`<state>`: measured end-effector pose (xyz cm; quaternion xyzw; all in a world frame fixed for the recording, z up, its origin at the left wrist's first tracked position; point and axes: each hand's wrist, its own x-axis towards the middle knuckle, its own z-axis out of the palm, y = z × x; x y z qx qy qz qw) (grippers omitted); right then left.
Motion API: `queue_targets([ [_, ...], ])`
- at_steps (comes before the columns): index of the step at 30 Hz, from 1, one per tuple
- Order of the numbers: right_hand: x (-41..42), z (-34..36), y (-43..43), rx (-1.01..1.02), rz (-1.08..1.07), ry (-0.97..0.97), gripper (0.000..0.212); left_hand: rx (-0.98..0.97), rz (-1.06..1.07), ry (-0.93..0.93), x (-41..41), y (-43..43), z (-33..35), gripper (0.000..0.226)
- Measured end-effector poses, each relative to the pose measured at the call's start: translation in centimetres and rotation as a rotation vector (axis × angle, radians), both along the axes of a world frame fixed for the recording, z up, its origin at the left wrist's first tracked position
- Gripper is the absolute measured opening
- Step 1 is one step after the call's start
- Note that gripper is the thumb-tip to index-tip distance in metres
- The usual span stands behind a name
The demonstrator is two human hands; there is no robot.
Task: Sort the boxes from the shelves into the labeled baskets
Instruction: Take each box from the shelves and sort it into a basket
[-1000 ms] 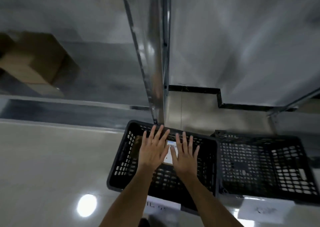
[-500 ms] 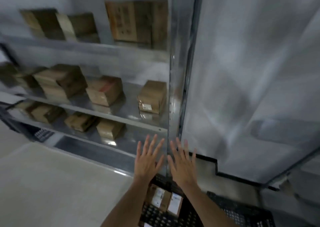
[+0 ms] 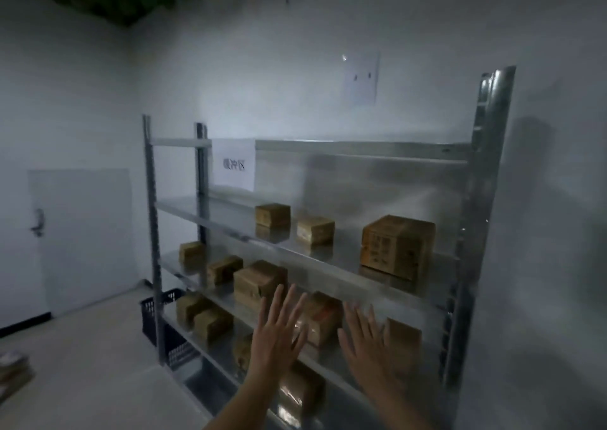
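Dim white walls [image 3: 262, 52] backed the silver metal shelving rack [image 3: 489, 199], where left hand [image 3: 276, 334] and right hand [image 3: 368, 344], each grip open and empty, flanked a red-marked brown cardboard box [image 3: 323, 314] at six o'clock, seemingly beginning a pick needing both palms closed on its sides.

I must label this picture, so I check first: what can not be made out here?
Head view only.
The box with red mark: partly covered by left hand and right hand.
The paper sign: writing blurred.
The black basket: partly behind shelf post; label unseen.
The large box: print too blurred to read.
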<state>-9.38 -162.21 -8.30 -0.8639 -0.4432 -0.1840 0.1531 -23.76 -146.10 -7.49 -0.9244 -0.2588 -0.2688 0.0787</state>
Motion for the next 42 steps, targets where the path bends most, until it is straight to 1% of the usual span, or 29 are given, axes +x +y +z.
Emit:
queue_targets([
  [3, -1.5, 4.5, 6.8, 0.014, 0.067, 0.041, 0.063, 0.030, 0.020, -0.007, -3.2, 6.4, 3.4, 0.067],
  [5, -2.5, 5.9, 11.8, 0.067, 0.047, 0.101, 0.071, 0.060, 0.024, 0.000, -5.1, 11.3, 5.0, 0.067],
  [9, -4.7, 9.1, 21.0, 0.110, 0.016, 0.098, 0.083, 0.110, 0.061, -0.038, -7.4, 20.6, 8.0, 0.071],
  [11, -5.6, 10.1, 25.1, 0.099, 0.015, 0.091, 0.081, 0.121, 0.062, -0.041, -7.9, 24.2, 9.1, 0.071],
  [15, -6.5, 11.7, 32.2, 0.113, -0.007, 0.025, 0.070, 0.155, 0.047, -0.044, -7.5, 30.6, 10.7, 0.069],
  [18, -6.3, 12.4, 36.2, 0.110, -0.027, -0.025, 0.071, 0.171, 0.046, -0.048, -6.5, 34.9, 11.1, 0.070],
  [21, -4.8, 12.5, 40.6, 0.120, -0.041, -0.031, 0.075, 0.158, -0.002, -0.074, -4.5, 39.5, 10.7, 0.071],
  [24, -1.9, 12.7, 45.1, 0.114, -0.067, -0.032, 0.073, 0.116, -0.058, -0.082, -1.3, 44.5, 10.0, 0.069],
  [28, 2.4, 13.8, 50.7, 0.119, -0.156, -0.021, 0.078, 0.074, -0.096, -0.071, 3.6, 51.0, 9.7, 0.069],
  [33, 7.3, 13.8, 54.9, 0.165, -0.228, 0.031, 0.076, 0.046, -0.126, -0.049, 8.7, 56.9, 9.4, 0.068],
  [37, 11.1, 13.5, 58.3, 0.182, -0.283, 0.059, 0.087, -0.009, -0.158, -0.039, 13.3, 61.9, 9.3, 0.071],
  [39, 12.3, 13.7, 60.2, 0.182, -0.325, 0.067, 0.082, -0.008, -0.194, -0.038, 15.7, 64.5, 9.7, 0.073],
  [42, 13.6, 14.0, 63.3, 0.176, -0.415, 0.124, 0.062, -0.016, -0.275, -0.036, 19.7, 68.1, 10.7, 0.076],
])
